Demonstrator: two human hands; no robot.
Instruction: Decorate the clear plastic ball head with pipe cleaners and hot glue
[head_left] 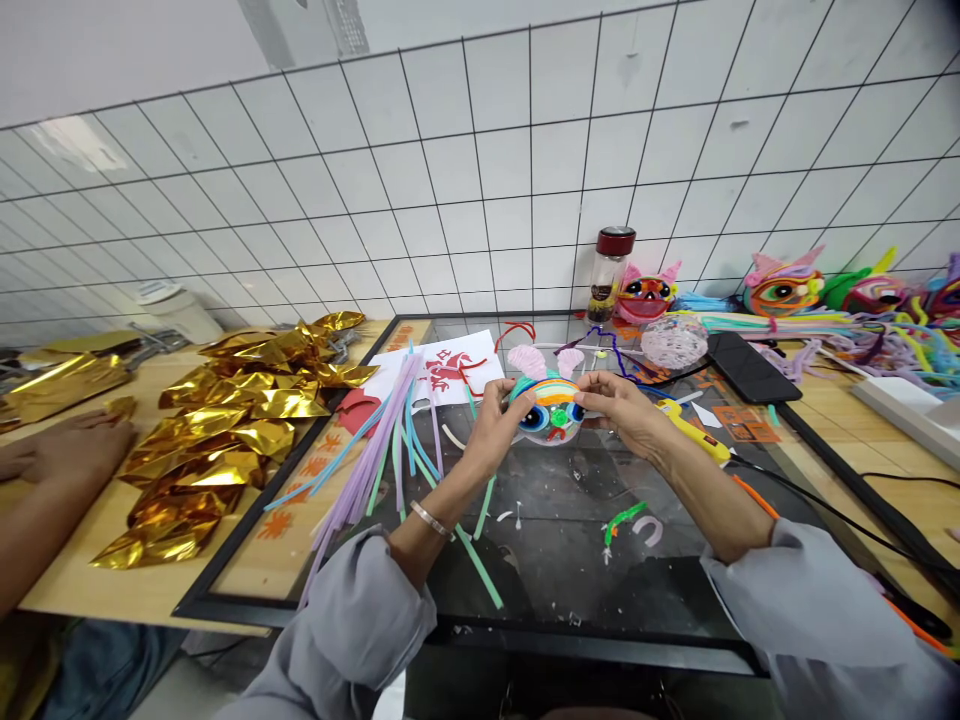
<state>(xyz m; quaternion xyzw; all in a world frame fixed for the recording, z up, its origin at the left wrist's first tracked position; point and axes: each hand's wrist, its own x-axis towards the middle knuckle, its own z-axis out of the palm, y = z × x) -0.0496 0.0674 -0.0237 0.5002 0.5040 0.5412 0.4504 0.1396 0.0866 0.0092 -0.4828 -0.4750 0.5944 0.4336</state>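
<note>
Both my hands hold up a small round craft head [550, 405] with pink ears, striped orange and teal bands, big blue eyes and a green nose. My left hand [491, 425] grips its left side with curled fingers; a silver bangle sits on that wrist. On the other side my right hand [622, 408] pinches the head. The head hovers above a dark glass-topped work surface [555, 530]. A bundle of purple, teal and blue pipe cleaners [390, 440] lies just left of my left hand.
Gold foil pieces [225, 440] cover the wooden table at left, where another person's hand [67, 450] rests. A yellow glue gun [697, 430] with black cord, a phone [750, 368], a jar [609, 272], finished craft heads [784, 285] and loose pipe cleaners [885, 340] lie right.
</note>
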